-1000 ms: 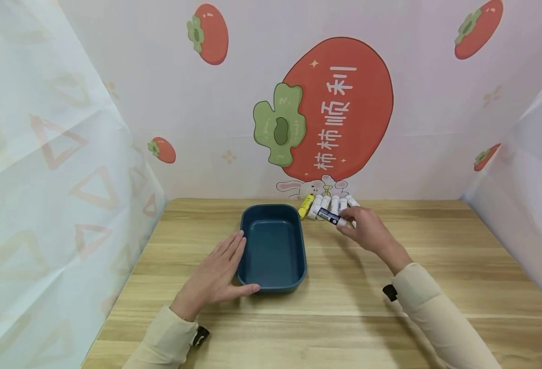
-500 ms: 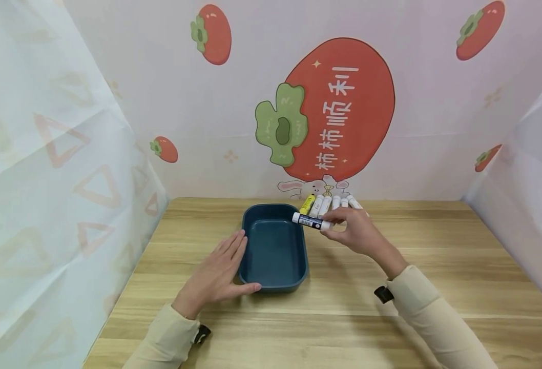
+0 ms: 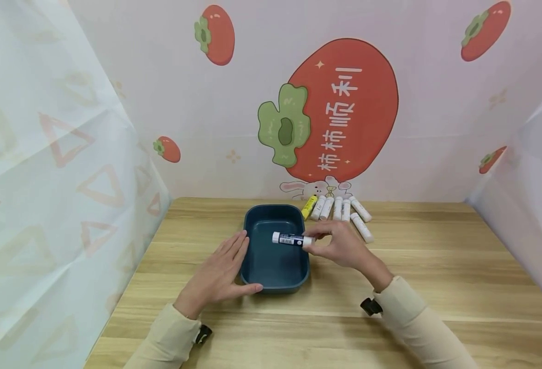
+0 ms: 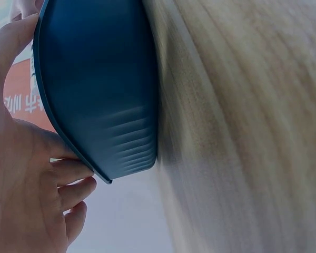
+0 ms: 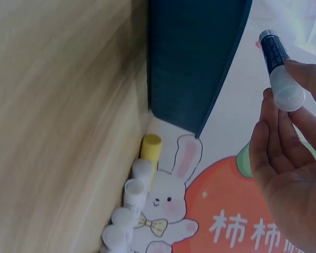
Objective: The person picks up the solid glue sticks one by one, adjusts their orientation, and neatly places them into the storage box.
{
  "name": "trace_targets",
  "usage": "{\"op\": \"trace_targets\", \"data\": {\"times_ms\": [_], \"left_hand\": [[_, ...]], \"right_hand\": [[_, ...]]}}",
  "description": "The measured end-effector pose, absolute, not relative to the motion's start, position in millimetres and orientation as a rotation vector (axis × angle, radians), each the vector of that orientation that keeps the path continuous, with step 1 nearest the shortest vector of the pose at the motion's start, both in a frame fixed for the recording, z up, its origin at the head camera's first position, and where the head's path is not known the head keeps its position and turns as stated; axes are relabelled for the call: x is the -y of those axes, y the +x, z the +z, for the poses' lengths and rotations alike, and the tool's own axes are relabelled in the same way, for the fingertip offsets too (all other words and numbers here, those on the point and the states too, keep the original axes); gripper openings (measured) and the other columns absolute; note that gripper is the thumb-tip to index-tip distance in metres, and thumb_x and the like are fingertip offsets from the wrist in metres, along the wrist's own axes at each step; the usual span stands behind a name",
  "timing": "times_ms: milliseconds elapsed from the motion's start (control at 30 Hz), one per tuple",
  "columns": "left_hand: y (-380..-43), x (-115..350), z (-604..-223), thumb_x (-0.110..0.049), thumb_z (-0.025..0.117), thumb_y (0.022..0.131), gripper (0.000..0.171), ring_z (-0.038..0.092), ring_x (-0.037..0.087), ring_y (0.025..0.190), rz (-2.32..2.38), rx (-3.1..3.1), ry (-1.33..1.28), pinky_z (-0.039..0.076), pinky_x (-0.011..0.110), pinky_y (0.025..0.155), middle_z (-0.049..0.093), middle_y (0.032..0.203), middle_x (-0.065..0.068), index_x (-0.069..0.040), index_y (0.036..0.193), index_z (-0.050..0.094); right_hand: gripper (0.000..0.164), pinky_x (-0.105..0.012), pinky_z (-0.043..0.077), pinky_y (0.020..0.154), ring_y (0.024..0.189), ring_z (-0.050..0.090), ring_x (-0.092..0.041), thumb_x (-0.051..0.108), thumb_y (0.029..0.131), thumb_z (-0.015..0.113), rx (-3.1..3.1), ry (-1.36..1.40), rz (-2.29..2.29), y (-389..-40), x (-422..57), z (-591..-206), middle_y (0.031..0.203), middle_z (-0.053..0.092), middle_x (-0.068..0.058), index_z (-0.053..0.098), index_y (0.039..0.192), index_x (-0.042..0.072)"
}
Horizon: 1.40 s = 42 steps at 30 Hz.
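A dark blue glue stick (image 3: 291, 239) with white ends is pinched at its right end between the thumb and fingers of my right hand (image 3: 340, 243). It lies sideways above the dark teal basin (image 3: 309, 266); in the right wrist view the glue stick (image 5: 276, 58) shows its clear cap end. My left hand (image 3: 213, 274) rests against the basin's left side, fingers straight along the rim and thumb at the near-left corner. From the left wrist, the left hand's (image 4: 26, 174) thumb and fingertips touch the basin's rim.
Several white glue sticks (image 3: 338, 209) lie in a row by the back wall, with a yellow one (image 3: 309, 207) at the left end. One white stick (image 3: 361, 228) lies nearer, behind the right hand. A printed wall sheet (image 3: 234, 169) bounds the wooden table (image 3: 391, 318).
My right hand has carried the glue stick leftward and toward me, from beside the row to over the basin. The left hand has stayed at the basin's rim.
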<state>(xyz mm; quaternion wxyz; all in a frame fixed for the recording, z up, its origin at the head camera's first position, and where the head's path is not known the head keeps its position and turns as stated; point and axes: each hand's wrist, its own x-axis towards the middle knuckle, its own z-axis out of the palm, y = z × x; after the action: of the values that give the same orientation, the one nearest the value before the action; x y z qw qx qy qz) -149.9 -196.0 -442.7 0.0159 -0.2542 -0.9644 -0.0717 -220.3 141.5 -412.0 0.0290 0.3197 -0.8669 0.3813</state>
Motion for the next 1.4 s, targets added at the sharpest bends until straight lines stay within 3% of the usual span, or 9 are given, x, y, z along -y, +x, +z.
{"op": "trace_targets", "data": {"times_ms": [200, 433, 700, 1133, 1400], "left_hand": [[-150, 195, -442, -0.084, 0.054, 0.089, 0.119, 0.018, 0.033, 0.166, -0.240, 3.020, -0.771, 0.024, 0.052, 0.134, 0.017, 0.178, 0.017, 0.001, 0.166, 0.024], [-149, 194, -442, -0.084, 0.054, 0.089, 0.118, 0.017, 0.033, 0.166, -0.248, 3.033, -0.763, 0.023, 0.052, 0.134, 0.016, 0.178, 0.016, 0.000, 0.166, 0.024], [-149, 195, -442, -0.083, 0.055, 0.090, 0.117, 0.019, 0.034, 0.166, -0.221, 3.004, -0.785, 0.025, 0.052, 0.133, 0.018, 0.177, 0.019, 0.002, 0.165, 0.026], [-150, 195, -443, -0.083, 0.054, 0.090, 0.117, 0.019, 0.035, 0.165, -0.203, 2.994, -0.791, 0.025, 0.052, 0.133, 0.019, 0.176, 0.019, 0.003, 0.165, 0.026], [-150, 195, -442, -0.083, 0.055, 0.091, 0.117, 0.019, 0.034, 0.165, -0.219, 2.993, -0.788, 0.025, 0.052, 0.133, 0.019, 0.177, 0.019, 0.003, 0.165, 0.026]], "right_hand": [[0.020, -0.040, 0.064, 0.086, 0.095, 0.069, -0.025, 0.024, 0.091, 0.085, 2.732, 1.041, 1.227, -216, -127, -419, 0.102, 0.078, 0.008, 0.082, 0.111, 0.021], [0.020, -0.034, 0.065, 0.078, 0.091, 0.067, -0.018, 0.022, 0.093, 0.083, 2.741, 1.161, 1.163, -213, -109, -423, 0.107, 0.079, 0.003, 0.082, 0.112, 0.017], [0.021, -0.028, 0.063, 0.087, 0.093, 0.068, -0.012, 0.026, 0.095, 0.081, 2.821, 1.309, 0.945, -212, -95, -423, 0.109, 0.078, 0.002, 0.081, 0.114, 0.017], [0.018, -0.019, 0.057, 0.076, 0.083, 0.063, -0.004, 0.023, 0.095, 0.081, 2.817, 1.545, 0.866, -213, -84, -426, 0.099, 0.077, 0.003, 0.082, 0.110, 0.014], [0.017, -0.018, 0.056, 0.079, 0.087, 0.065, -0.004, 0.021, 0.095, 0.080, 2.862, 1.597, 0.864, -212, -81, -429, 0.102, 0.079, 0.004, 0.082, 0.110, 0.013]]}}
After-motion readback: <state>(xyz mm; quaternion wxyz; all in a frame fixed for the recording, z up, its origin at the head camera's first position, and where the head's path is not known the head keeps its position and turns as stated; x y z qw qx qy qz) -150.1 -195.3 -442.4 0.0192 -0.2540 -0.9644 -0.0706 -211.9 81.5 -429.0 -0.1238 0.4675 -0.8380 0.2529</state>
